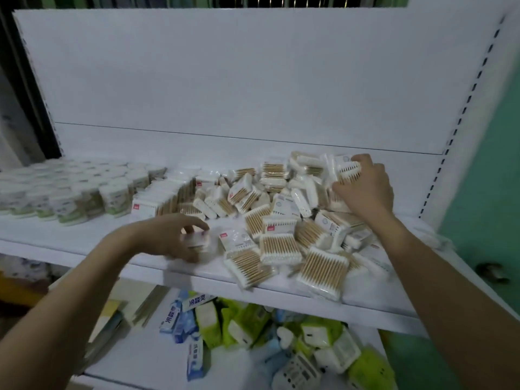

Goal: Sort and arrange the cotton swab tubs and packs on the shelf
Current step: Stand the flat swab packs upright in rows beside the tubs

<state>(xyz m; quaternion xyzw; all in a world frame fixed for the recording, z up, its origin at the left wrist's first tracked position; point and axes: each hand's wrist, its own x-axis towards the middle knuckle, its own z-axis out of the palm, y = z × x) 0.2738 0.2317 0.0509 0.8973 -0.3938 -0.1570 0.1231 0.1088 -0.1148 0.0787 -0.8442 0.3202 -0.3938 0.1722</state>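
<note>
While gripping a blurred swab pack (197, 240) at the white shelf (84, 237) front edge, left hand (171, 237) curled around it. Right hand (363, 187) clutching a wooden-stick swab pack (347, 171) atop the loose pack pile (281, 220), far right of shelf. Upright pack row (163, 198) just left of pile; swab tubs (70, 190) massed at shelf's left end. Tissue packs (253, 325) on lower shelf below.

A white shelf (84, 237) holds rows of round cotton swab tubs (70, 192) on the left, a neat row of standing packs (160, 199) beside them, and a messy pile of swab packs (281, 220) on the right.
</note>
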